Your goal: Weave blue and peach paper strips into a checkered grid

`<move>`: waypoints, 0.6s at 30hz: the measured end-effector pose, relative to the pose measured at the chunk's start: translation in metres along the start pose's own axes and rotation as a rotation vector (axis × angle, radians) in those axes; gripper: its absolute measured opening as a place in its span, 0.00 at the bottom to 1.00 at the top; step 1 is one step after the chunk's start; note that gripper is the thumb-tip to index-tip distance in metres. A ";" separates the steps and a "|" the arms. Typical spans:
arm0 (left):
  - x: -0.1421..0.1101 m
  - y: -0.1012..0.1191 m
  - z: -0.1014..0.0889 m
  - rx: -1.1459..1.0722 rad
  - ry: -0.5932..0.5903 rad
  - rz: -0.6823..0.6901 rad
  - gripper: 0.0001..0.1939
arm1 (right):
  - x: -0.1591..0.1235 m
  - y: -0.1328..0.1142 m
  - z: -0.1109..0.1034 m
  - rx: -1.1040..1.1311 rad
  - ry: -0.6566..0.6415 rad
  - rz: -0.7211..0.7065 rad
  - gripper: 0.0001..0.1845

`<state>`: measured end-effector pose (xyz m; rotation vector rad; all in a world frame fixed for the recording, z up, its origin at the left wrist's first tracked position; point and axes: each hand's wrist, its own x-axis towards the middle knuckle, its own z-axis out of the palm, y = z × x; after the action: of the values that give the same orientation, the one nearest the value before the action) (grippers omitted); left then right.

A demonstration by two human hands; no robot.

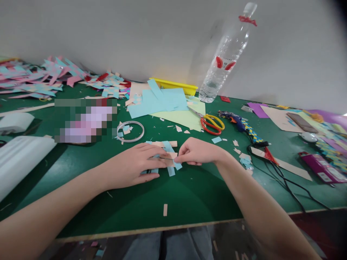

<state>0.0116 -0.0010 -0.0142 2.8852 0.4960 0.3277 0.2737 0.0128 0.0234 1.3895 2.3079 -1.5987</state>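
Observation:
A small weave of light blue and peach paper strips (pixel 168 153) lies on the green table (pixel 189 195) in front of me. My left hand (pixel 135 164) rests flat on its left part, fingers stretched over the strips and pressing them down. My right hand (pixel 196 151) is closed in a pinch on the end of a strip at the weave's right edge. Loose strip ends stick out above and below the hands.
Scissors with red and yellow handles (pixel 213 122) lie behind the hands on light blue and green paper sheets (pixel 162 101). A plastic water bottle (pixel 226 57), a yellow tray (pixel 176 86), a tape ring (pixel 130 130), a glue gun (pixel 235 120) with black cable and heaps of woven paper pieces (pixel 35 79) are around.

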 end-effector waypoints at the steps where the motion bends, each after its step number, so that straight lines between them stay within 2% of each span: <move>1: 0.000 0.000 0.000 0.001 0.001 0.002 0.23 | 0.000 0.000 0.001 0.005 -0.008 0.003 0.20; 5: 0.000 0.001 -0.001 -0.010 0.033 0.000 0.19 | 0.003 -0.003 0.006 0.016 -0.019 0.022 0.20; 8: -0.001 0.001 0.000 0.011 0.031 -0.005 0.17 | 0.001 -0.005 0.006 0.009 -0.079 0.028 0.20; 10: -0.001 0.001 0.000 0.030 0.023 -0.003 0.17 | -0.003 -0.007 0.004 -0.017 -0.139 0.006 0.22; 12: -0.001 0.003 0.000 0.039 0.030 -0.004 0.16 | -0.006 -0.007 0.000 -0.033 -0.132 -0.026 0.24; 14: 0.000 0.005 -0.002 0.046 0.045 -0.003 0.17 | -0.007 -0.006 -0.002 -0.014 0.008 -0.064 0.25; 16: 0.000 0.008 -0.003 0.059 0.044 0.007 0.17 | -0.004 -0.001 -0.003 0.017 0.268 -0.118 0.23; 18: 0.001 0.011 -0.003 0.072 0.023 0.021 0.15 | 0.003 0.005 -0.001 -0.043 0.532 -0.175 0.17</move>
<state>0.0152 -0.0097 -0.0084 2.9615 0.4910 0.3543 0.2757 0.0159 0.0186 1.8307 2.7947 -1.3218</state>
